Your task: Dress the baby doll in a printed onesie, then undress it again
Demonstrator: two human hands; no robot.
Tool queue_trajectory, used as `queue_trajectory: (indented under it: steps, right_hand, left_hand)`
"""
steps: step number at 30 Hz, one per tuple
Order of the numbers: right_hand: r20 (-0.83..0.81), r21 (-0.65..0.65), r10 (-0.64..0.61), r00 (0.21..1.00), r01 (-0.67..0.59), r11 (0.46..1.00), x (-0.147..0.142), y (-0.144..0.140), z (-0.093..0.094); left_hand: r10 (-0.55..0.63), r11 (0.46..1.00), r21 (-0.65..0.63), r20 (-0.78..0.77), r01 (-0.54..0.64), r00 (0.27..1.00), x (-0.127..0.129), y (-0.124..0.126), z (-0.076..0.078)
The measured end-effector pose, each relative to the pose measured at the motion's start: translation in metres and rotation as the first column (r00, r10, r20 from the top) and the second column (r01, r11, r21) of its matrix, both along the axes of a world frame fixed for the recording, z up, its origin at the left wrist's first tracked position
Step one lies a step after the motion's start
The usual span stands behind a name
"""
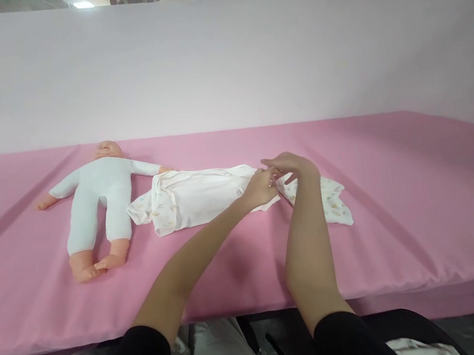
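Your left hand [261,188] and right hand [292,167] meet, fingers pinched shut on the edge of the baby garment [195,199]. It lies flat on the pink table cover [403,205], before a pale pink backdrop [201,63], beside a doll [100,193] on its back. The garment is soft white cloth, faintly printed, creased.
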State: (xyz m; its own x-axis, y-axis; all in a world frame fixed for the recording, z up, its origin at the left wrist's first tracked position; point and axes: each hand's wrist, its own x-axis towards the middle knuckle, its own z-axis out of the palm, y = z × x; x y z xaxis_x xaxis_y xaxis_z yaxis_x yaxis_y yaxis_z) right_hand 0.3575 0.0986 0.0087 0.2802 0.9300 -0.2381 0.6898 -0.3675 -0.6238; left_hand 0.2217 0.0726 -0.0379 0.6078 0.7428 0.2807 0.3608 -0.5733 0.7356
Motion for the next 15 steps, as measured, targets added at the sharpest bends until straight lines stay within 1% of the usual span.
queue_trajectory:
  steps: [2,4,6,7,9,11,12,13,14,15]
  right_hand:
    - [-0.1,-0.119,0.092,0.991,-0.104,0.988,-0.014,0.004,-0.003]
    - [-0.119,-0.142,0.116,0.986,-0.132,0.981,-0.022,0.009,-0.008]
    - [-0.129,-0.086,0.081,0.988,-0.092,0.992,-0.023,0.013,-0.013]
    - [-0.135,-0.042,0.052,0.99,-0.058,0.997,-0.023,0.015,-0.015]
    - [-0.148,0.047,-0.008,0.989,0.015,0.999,-0.019,0.018,-0.018]
    - [-0.141,0.125,-0.061,0.988,0.079,0.989,-0.015,0.02,-0.021]
    - [-0.118,0.159,-0.094,0.989,0.112,0.981,-0.013,0.022,-0.022]
    - [-0.072,0.193,-0.133,0.989,0.144,0.971,-0.011,0.023,-0.024]
    - [-0.008,0.223,-0.173,0.985,0.171,0.96,-0.009,0.025,-0.026]
    - [0.062,0.242,-0.183,0.981,0.163,0.956,-0.007,0.027,-0.027]
  left_hand:
    - [0.096,0.995,0.033,-0.09,-0.094,0.991,-0.014,-0.005,-0.003]
    - [0.2,0.979,0.019,-0.236,-0.201,0.951,-0.028,-0.007,-0.007]
    - [0.251,0.964,0.001,-0.33,-0.265,0.91,-0.037,-0.006,-0.011]
    - [0.257,0.961,-0.014,-0.331,-0.278,0.908,-0.039,-0.005,-0.013]
    - [0.25,0.957,-0.083,-0.254,-0.279,0.934,-0.04,-0.002,-0.016]
    - [0.227,0.952,-0.18,-0.123,-0.247,0.966,-0.035,-0.001,-0.018]
    - [0.193,0.956,-0.215,-0.047,-0.199,0.98,-0.033,-0.003,-0.017]
    - [0.131,0.965,-0.231,0.025,-0.121,0.991,-0.031,-0.007,-0.016]
    - [0.044,0.975,-0.222,0.088,-0.023,0.995,-0.03,-0.013,-0.015]
    - [-0.053,0.978,-0.192,0.13,0.078,0.99,-0.032,-0.019,-0.012]
